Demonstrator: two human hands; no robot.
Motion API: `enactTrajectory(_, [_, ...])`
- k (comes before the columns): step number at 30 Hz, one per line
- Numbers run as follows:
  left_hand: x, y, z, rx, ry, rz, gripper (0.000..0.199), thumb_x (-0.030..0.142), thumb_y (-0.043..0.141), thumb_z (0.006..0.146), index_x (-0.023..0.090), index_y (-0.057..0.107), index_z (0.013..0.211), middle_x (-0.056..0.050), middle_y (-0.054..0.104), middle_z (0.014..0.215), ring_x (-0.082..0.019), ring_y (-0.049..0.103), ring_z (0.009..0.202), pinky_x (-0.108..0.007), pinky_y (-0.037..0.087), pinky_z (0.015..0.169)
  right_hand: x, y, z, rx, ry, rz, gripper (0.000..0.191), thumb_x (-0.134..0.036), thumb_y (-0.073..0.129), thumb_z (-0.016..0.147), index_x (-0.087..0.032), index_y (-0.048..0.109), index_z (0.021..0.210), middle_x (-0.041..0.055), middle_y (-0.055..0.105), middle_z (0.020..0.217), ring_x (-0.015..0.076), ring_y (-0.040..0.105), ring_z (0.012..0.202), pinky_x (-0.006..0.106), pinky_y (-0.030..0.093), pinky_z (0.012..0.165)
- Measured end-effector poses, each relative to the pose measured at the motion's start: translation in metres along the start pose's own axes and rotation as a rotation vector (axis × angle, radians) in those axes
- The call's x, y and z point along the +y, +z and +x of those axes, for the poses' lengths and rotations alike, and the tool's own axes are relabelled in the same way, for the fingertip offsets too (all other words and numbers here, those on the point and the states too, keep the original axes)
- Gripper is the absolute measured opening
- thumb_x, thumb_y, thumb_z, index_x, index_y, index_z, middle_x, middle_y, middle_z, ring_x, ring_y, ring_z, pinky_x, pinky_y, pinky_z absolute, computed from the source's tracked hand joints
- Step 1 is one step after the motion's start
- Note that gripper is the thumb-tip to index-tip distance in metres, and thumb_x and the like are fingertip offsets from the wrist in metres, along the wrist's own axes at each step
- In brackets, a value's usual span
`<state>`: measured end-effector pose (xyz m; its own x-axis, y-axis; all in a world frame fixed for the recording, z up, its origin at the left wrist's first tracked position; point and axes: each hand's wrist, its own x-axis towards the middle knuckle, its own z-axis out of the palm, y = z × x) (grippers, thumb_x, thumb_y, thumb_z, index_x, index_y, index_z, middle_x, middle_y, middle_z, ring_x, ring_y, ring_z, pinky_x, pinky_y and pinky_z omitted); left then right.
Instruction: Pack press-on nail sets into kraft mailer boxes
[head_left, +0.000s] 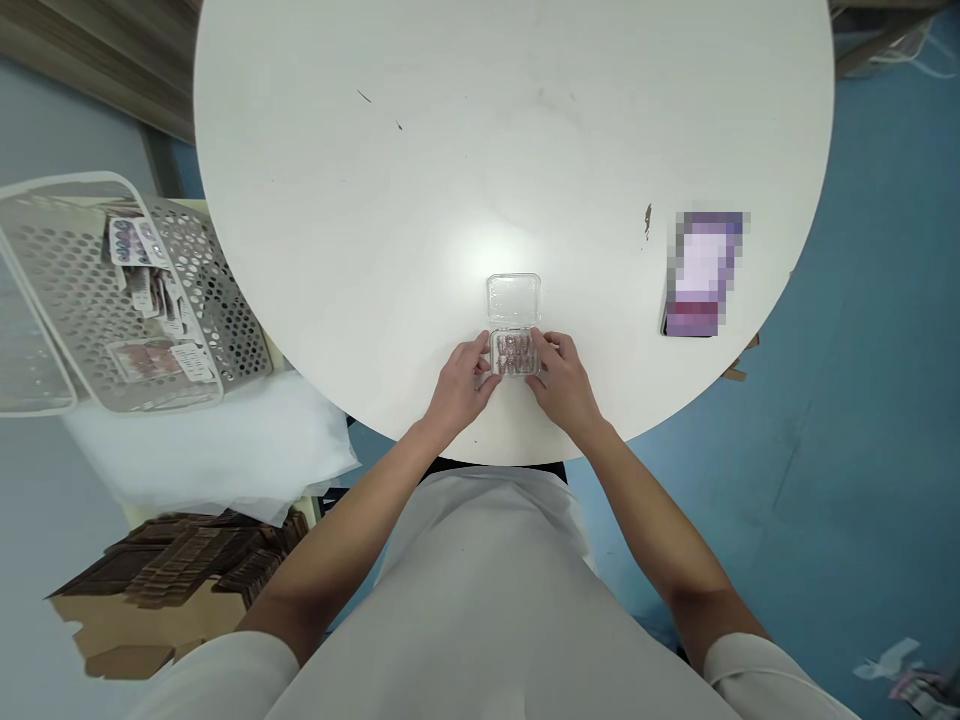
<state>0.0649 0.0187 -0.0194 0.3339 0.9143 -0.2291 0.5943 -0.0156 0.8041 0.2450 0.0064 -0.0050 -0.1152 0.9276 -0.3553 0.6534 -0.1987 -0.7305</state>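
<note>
A small clear plastic case (514, 353) lies near the front edge of the round white table (450, 190), its clear lid (514, 299) folded open on the far side. Inside the case are two rows of small pinkish, shiny pieces that look like false nails. My left hand (462, 386) grips the left side of the case with thumb and fingers. On the opposite side, my right hand (564, 382) holds the right edge, its fingertips at the upper and lower corners.
A phone (701, 275) with a blurred screen lies on the table at the right. Left of the table are a white perforated basket (247, 350) with packaged items, a white plastic sheet (225, 440) and stacked folded cardboard (180, 570).
</note>
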Motion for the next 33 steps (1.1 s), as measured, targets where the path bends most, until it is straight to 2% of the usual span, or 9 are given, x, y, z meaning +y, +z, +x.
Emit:
enactTrajectory(3, [0.002, 0.002, -0.001, 0.018, -0.006, -0.001, 0.062, 0.016, 0.057, 0.075, 0.022, 0.029, 0.131, -0.006, 0.05, 0.106, -0.011, 0.051, 0.079, -0.029, 0.049, 0.073, 0.001, 0.0, 0.0, 0.008, 0.003, 0.039, 0.064, -0.013, 0.052, 0.073, -0.025, 0.031, 0.132, 0.0093, 0.038, 0.119, 0.0207, 0.049, 0.1, 0.037, 0.048, 0.081])
enactTrajectory(8, [0.005, 0.003, -0.004, 0.038, -0.057, -0.051, 0.062, 0.018, 0.058, 0.074, 0.021, 0.031, 0.13, -0.007, 0.05, 0.109, -0.012, 0.052, 0.082, -0.031, 0.049, 0.076, 0.005, -0.005, 0.001, -0.003, 0.019, 0.099, 0.062, -0.018, 0.056, 0.072, -0.026, 0.035, 0.13, 0.007, 0.041, 0.116, 0.0158, 0.052, 0.085, 0.035, 0.049, 0.079])
enactTrajectory(11, [0.009, 0.002, -0.005, 0.069, -0.166, -0.103, 0.059, 0.022, 0.059, 0.073, 0.019, 0.036, 0.128, -0.008, 0.051, 0.109, -0.014, 0.053, 0.084, -0.031, 0.049, 0.075, 0.007, -0.011, 0.007, 0.007, 0.052, 0.114, 0.06, -0.023, 0.058, 0.07, -0.025, 0.039, 0.127, 0.0063, 0.046, 0.112, 0.0148, 0.053, 0.08, 0.035, 0.05, 0.076])
enactTrajectory(16, [0.015, 0.002, 0.002, 0.117, -0.42, -0.265, 0.049, 0.023, 0.056, 0.075, 0.014, 0.046, 0.121, -0.01, 0.056, 0.105, -0.014, 0.056, 0.082, -0.03, 0.047, 0.078, 0.007, -0.018, 0.026, 0.078, 0.212, 0.258, 0.053, -0.025, 0.057, 0.069, -0.021, 0.044, 0.121, 0.006, 0.055, 0.103, 0.014, 0.056, 0.078, 0.034, 0.049, 0.076])
enactTrajectory(21, [0.013, 0.011, 0.011, 0.201, -0.525, -0.443, 0.044, 0.02, 0.055, 0.074, 0.016, 0.051, 0.118, -0.008, 0.06, 0.101, -0.015, 0.056, 0.086, -0.03, 0.043, 0.082, 0.005, -0.014, 0.036, 0.036, 0.313, 0.414, 0.05, -0.018, 0.057, 0.063, -0.02, 0.05, 0.112, 0.0027, 0.057, 0.093, 0.0115, 0.055, 0.072, 0.032, 0.049, 0.073])
enactTrajectory(24, [0.01, 0.015, 0.01, 0.253, -0.549, -0.633, 0.037, 0.024, 0.055, 0.074, 0.016, 0.058, 0.111, -0.007, 0.062, 0.102, -0.016, 0.056, 0.09, -0.031, 0.042, 0.083, 0.008, -0.012, 0.034, -0.016, 0.34, 0.587, 0.051, -0.017, 0.059, 0.06, -0.019, 0.05, 0.11, 0.0016, 0.054, 0.089, 0.01, 0.053, 0.069, 0.029, 0.048, 0.067])
enactTrajectory(28, [0.012, 0.013, -0.003, 0.183, -0.5, -0.862, 0.03, 0.025, 0.056, 0.073, 0.015, 0.063, 0.1, -0.008, 0.064, 0.098, -0.016, 0.057, 0.084, -0.031, 0.044, 0.078, 0.008, -0.015, 0.024, -0.088, 0.32, 0.735, 0.054, -0.017, 0.063, 0.055, -0.019, 0.052, 0.108, -0.0004, 0.052, 0.084, 0.0091, 0.051, 0.068, 0.028, 0.046, 0.066])
enactTrajectory(33, [0.018, -0.001, -0.024, 0.044, -0.462, -1.062, 0.031, 0.027, 0.063, 0.07, 0.014, 0.061, 0.098, -0.009, 0.066, 0.091, -0.014, 0.06, 0.076, -0.031, 0.045, 0.075, -0.006, -0.019, 0.002, -0.139, 0.281, 0.834, 0.051, -0.016, 0.065, 0.054, -0.02, 0.054, 0.104, -0.0011, 0.05, 0.085, 0.0078, 0.051, 0.066, 0.027, 0.045, 0.068])
